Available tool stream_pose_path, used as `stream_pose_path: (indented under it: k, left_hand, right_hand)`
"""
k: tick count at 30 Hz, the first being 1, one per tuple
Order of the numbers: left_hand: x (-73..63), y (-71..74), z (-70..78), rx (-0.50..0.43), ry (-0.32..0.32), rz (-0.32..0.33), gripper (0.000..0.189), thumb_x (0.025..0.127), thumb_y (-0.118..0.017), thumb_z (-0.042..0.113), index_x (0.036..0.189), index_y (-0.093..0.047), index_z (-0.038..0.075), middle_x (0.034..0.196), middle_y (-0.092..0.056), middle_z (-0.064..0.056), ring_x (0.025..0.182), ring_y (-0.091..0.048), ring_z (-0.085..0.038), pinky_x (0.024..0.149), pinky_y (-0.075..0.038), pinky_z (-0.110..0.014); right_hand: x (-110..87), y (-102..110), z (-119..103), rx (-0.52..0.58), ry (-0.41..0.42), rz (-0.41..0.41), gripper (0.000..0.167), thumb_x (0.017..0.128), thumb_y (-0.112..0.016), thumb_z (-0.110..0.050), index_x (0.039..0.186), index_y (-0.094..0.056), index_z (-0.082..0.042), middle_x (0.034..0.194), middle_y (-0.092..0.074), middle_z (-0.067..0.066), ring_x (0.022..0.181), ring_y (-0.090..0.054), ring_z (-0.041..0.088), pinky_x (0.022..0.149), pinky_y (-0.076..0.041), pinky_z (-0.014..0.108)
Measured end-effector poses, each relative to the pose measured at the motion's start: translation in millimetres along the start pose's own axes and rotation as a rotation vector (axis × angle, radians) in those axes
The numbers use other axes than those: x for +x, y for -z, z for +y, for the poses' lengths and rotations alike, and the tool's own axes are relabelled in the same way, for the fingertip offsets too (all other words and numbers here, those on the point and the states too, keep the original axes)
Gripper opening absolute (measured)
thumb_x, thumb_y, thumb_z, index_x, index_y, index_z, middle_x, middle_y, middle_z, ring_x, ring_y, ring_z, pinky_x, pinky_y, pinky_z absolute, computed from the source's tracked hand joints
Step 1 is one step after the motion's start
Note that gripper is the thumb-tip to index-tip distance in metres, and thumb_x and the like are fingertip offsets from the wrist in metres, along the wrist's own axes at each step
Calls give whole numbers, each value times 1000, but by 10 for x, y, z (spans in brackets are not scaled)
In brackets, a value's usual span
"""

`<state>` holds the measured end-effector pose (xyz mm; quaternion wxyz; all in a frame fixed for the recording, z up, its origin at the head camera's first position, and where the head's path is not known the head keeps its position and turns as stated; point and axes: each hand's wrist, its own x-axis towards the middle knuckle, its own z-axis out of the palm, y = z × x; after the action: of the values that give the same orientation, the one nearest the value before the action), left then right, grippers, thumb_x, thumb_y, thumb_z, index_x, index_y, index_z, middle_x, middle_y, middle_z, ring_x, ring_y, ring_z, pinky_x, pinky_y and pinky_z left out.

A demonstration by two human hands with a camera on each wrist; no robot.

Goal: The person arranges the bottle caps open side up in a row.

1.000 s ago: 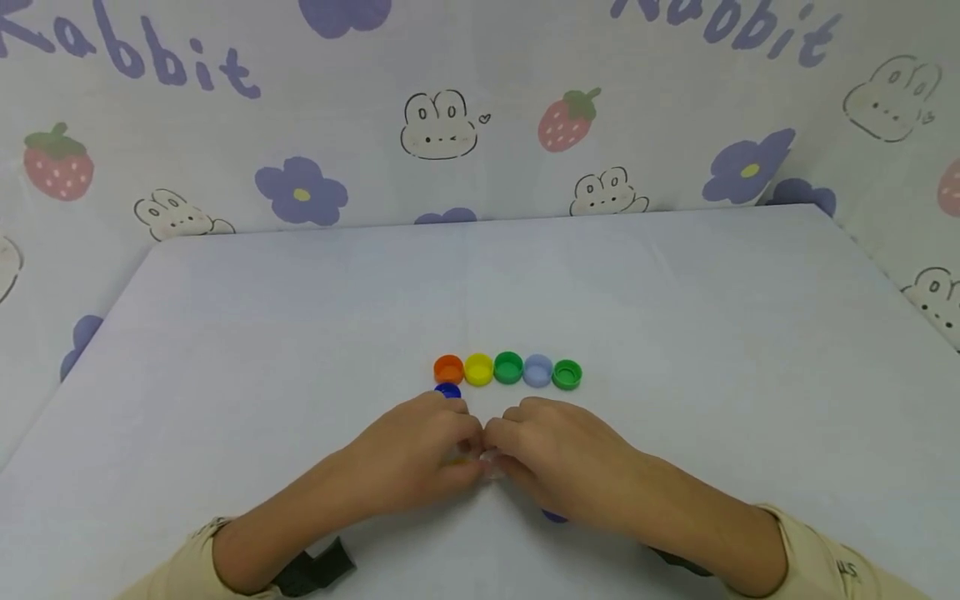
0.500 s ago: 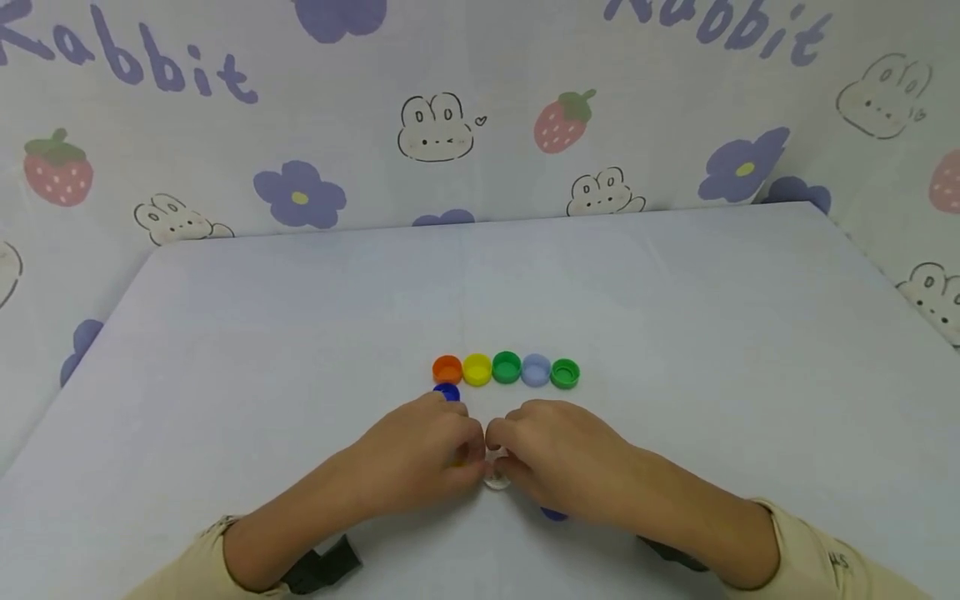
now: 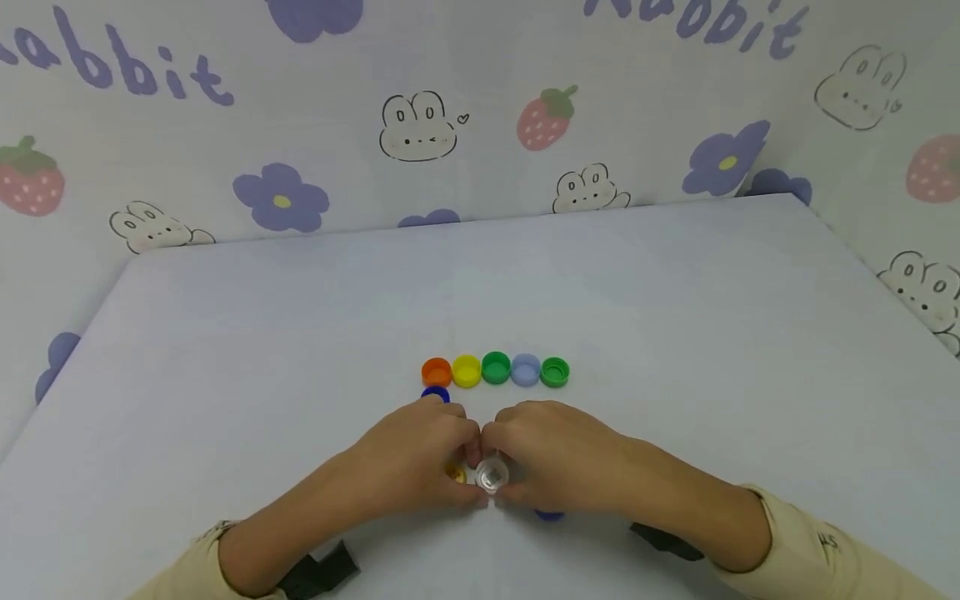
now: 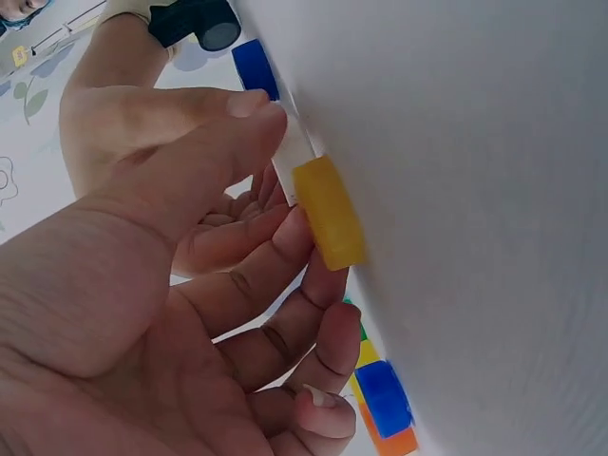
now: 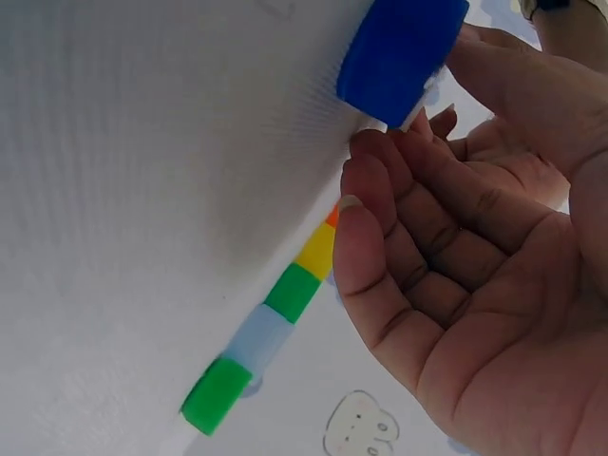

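Note:
A clear bottle cap lies on the table between my two hands. My left hand pinches it from the left, thumb at its near edge and curled fingers at its far edge. My right hand holds it the same way from the right. Beside my left fingers stands a yellow bottle cap, mostly covered by the hand in the head view. A blue bottle cap sits by my right hand, only its near edge showing from above. The exact finger contacts are partly hidden.
Beyond the hands runs a row of caps: orange, yellow, green, pale blue and green. Another blue cap touches the orange one's near side. A patterned cloth hangs behind the white table.
The clear cap, mostly covered by my fingers before, now shows whole between the hands. Both thumbs have shifted towards me at its near edge. The row of caps keeps its arrangement.

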<state>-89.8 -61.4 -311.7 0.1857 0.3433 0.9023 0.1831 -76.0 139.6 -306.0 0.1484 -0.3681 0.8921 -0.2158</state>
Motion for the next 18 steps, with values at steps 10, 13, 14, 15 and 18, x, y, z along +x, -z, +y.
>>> stream_pose_path:
  k: [10, 13, 14, 15, 18]
  left_hand:
    - [-31, -11, 9, 8, -3, 56, 24, 81, -88, 32, 87, -72, 14, 74, -54, 10, 81, -49, -13, 67, -42, -28]
    - [-44, -18, -5, 41, -22, 127, 22, 82, -87, 29, 89, -74, 12, 76, -57, 8, 81, -51, -14, 69, -44, -28]
    - [-44, -20, -12, 53, -26, 153, 22, 82, -87, 28, 91, -75, 11, 78, -59, 7, 81, -52, -15, 70, -45, -28]
    - [-42, -20, -19, 64, -28, 178, 23, 83, -86, 28, 92, -75, 10, 80, -60, 6, 82, -53, -16, 71, -46, -28]
    - [-25, -13, -49, 90, -29, 241, 24, 83, -86, 25, 96, -76, 8, 85, -63, 2, 83, -55, -18, 71, -47, -29]
  right_hand:
    - [23, -9, 5, 28, -10, 31, 20, 83, -86, -16, 99, -74, -14, 86, -66, -13, 78, -57, 2, 73, -50, 23]
    - [47, 7, 15, 21, -37, 50, 19, 85, -85, -18, 100, -73, -14, 82, -63, -12, 75, -54, 4, 68, -48, 23]
    - [60, 16, 20, 15, -53, 57, 20, 85, -85, -19, 101, -73, -13, 81, -62, -11, 74, -54, 5, 67, -48, 23]
    - [74, 26, 25, 8, -70, 64, 21, 85, -85, -20, 101, -73, -13, 80, -61, -11, 73, -53, 6, 65, -47, 23]
    - [137, 50, 48, -7, -96, 80, 24, 85, -85, -21, 104, -73, -11, 77, -58, -8, 70, -51, 8, 60, -45, 23]
